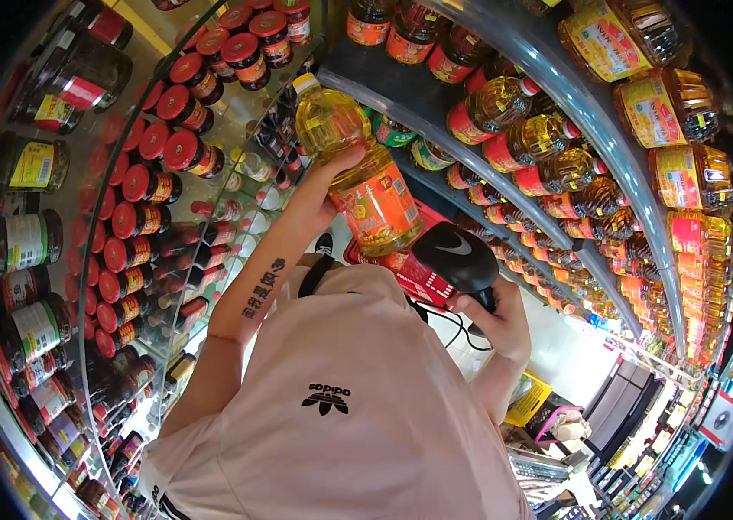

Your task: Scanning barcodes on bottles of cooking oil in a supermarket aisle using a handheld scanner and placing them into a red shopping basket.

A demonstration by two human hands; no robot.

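Note:
My left hand (334,179) grips a large clear plastic bottle of yellow cooking oil (379,211) around its waist. The bottle tilts, with its yellow cap (305,82) toward the upper left and its orange printed label facing up at me. In my right hand (501,325) is the handle of a black handheld barcode scanner (456,255). The scanner's head is close beside the bottle's base; whether they touch, I cannot tell. A black cable (464,328) loops near the scanner. Beneath both, partly hidden, is a red plastic basket (425,286).
Glass shelves (84,260) on the left carry rows of red-lidded jars (182,151). On the right, dark shelves with clear front rails (516,172) hold many oil bottles (539,142). A yellow crate (529,398) stands at lower right on the pale floor (552,344).

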